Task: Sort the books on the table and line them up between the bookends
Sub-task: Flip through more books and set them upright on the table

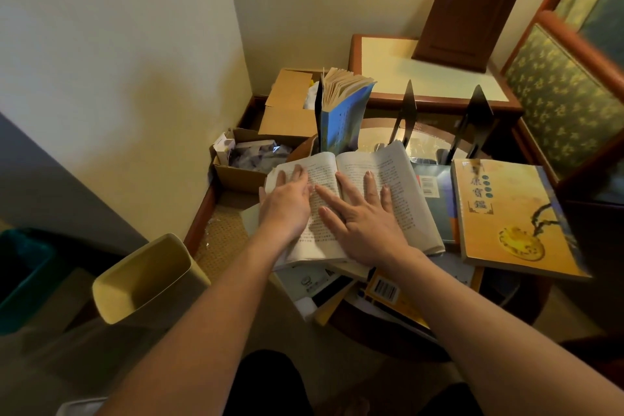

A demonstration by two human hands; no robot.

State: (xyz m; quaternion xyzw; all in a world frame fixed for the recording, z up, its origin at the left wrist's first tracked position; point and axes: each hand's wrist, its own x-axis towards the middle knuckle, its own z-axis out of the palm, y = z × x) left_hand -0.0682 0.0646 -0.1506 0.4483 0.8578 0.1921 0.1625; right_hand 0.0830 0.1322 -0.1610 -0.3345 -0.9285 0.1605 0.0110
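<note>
Books [341, 290] heaped loose across the round counter [526, 294], mostly flat and overlapping. Yellow book [513, 213] lying flat at right, apart from the row. Open book [378, 179] spread face-up atop the pile, both palms pressing its pages. Blue book [341, 121] upright at the back, pages fanning, propped against one black bookend [407, 111]; second bookend [474, 118] beside it, gap between them bare. Left hand [287, 203] flat, grip spread, pinching nothing. Right hand [364, 213] likewise splayed wide. Likely risks: pile sliding off the near edge under the pressing, creased pages on closing, blue book toppling if nudged.
</note>
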